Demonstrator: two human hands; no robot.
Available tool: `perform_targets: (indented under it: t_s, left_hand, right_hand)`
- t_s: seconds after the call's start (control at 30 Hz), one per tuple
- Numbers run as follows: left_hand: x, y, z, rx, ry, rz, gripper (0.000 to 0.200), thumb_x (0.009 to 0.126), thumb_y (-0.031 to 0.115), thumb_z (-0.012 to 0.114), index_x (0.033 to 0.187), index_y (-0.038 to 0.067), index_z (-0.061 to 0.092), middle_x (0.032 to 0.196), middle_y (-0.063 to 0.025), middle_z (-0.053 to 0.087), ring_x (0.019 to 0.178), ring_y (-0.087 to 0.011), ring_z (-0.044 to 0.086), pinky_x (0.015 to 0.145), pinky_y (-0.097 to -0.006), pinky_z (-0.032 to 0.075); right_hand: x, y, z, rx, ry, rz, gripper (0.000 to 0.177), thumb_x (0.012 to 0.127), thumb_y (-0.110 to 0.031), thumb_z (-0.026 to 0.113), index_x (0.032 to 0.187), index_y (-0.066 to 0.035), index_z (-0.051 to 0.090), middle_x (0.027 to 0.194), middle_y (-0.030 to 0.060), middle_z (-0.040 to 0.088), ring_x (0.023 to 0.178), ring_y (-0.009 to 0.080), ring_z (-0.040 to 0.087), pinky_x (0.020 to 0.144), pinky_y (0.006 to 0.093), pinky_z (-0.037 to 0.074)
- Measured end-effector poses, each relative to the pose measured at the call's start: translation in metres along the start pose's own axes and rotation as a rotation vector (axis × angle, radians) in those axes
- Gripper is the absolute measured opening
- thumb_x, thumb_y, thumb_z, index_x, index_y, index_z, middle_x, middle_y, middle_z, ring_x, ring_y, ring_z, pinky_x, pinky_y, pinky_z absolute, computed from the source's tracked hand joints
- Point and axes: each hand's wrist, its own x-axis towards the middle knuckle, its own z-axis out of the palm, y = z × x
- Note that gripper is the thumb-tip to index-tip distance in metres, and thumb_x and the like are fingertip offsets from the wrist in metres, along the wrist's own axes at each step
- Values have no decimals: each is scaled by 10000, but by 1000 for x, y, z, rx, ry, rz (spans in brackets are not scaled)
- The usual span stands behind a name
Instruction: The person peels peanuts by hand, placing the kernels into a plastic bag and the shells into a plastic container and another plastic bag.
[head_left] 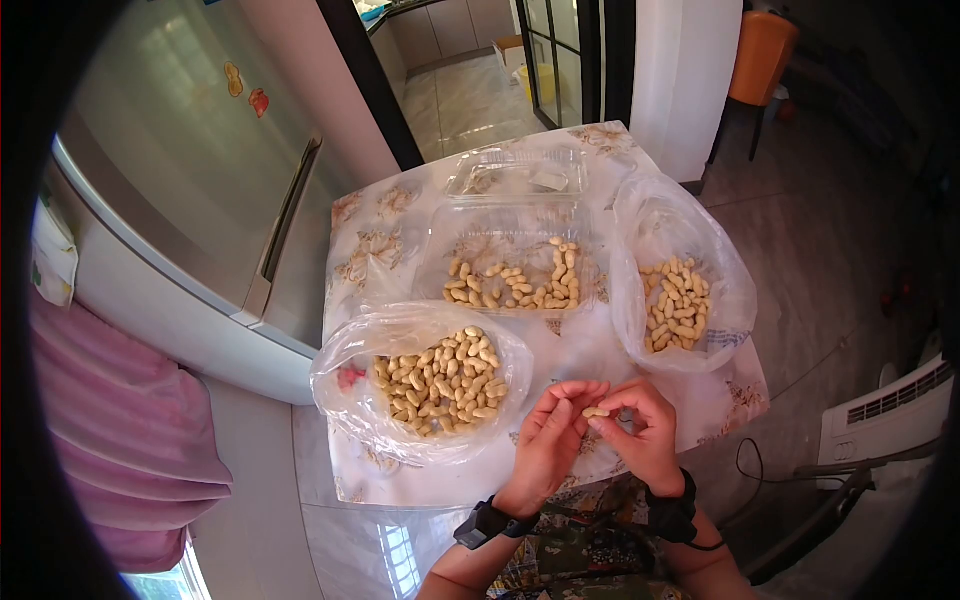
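Note:
A single peanut (596, 412) is pinched between the thumb and index finger of my right hand (645, 425), above the table's near edge. Close beside it, my left hand (548, 435) has its fingers curled together; whatever they hold, if anything, is hidden. To the left, an open clear plastic bag (340, 340) contains many unshelled peanuts (450, 380). Another plastic bag (735, 285) on the right holds a smaller heap of peanuts (677, 305). Behind my hands, a clear hinged plastic box (510, 222) lies open with peanuts (515, 285) along its near side.
A flowered cloth covers the table (380, 205). The fridge (200, 150) stands close on the left, with a pink cloth (125, 420) below it. An orange chair (763, 60) is at the back right, and a white slatted appliance (885, 410) at the right.

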Motion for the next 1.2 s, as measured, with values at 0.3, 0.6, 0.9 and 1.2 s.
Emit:
perform_targets:
  t_s: [0.3,0.6,0.9,1.2]
  left_hand:
    - [1,1,-2,-112,47,-11,450,1006,380,434,1264,14,481,1327,-180,517,1306,-327,441,1083,-420,360]
    - [1,-1,-5,-159,-16,8,353,962,55,466,1311,9,435,1422,-206,423,1360,-334,375,1117,-415,331]
    - [1,-5,-6,-87,-31,24,387,1007,160,439,1352,-4,374,1457,-210,371,1378,-335,344,1153,-424,278]
    - [-6,-3,-9,-39,-93,48,692,994,464,386,1435,-45,228,1485,-217,307,1393,-345,301,1156,-428,252]
  right_hand:
    - [-2,3,3,77,74,49,144,851,40,649,988,23,609,952,87,625,847,128,624,752,246,495]
    - [-4,-1,6,75,186,-10,189,790,81,678,954,9,620,929,90,617,829,140,606,721,244,484]
    - [13,-61,41,-116,163,-370,257,719,70,758,887,-29,591,918,116,624,811,192,592,762,294,485]
    - [26,-43,78,-107,-22,-352,227,744,52,744,917,-13,611,889,102,657,809,216,622,788,323,504]
